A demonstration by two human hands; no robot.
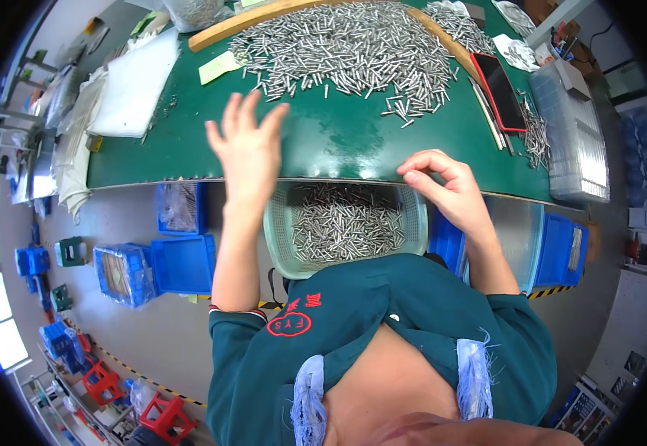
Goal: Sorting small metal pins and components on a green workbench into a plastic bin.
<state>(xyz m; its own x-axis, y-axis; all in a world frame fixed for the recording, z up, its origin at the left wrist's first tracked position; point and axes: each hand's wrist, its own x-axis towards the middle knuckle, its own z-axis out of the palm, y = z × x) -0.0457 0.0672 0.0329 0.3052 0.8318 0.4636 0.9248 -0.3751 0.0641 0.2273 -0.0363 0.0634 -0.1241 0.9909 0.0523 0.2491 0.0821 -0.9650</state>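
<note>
A big heap of small silvery metal pins [346,48] covers the far middle of the green tabletop [190,141]. My left hand [249,152] hovers over the table's near edge, short of the heap, with its fingers spread and nothing in them. Over the same edge farther right, my right hand [450,186] has its fingers curled and thumb close to the forefinger. Whatever may lie between those fingertips is too small to make out. Below the edge, between my forearms, a pale green plastic basket [282,253] holds many more pins [346,230].
Wooden strips [253,22] border the heap. A red-edged phone [498,93] lies at right beside thin rods [491,115] and a small pin pile [535,137]. Clear plastic boxes [580,141] stand at the right end. White sheets [134,82] lie left; blue crates [182,264] stand below.
</note>
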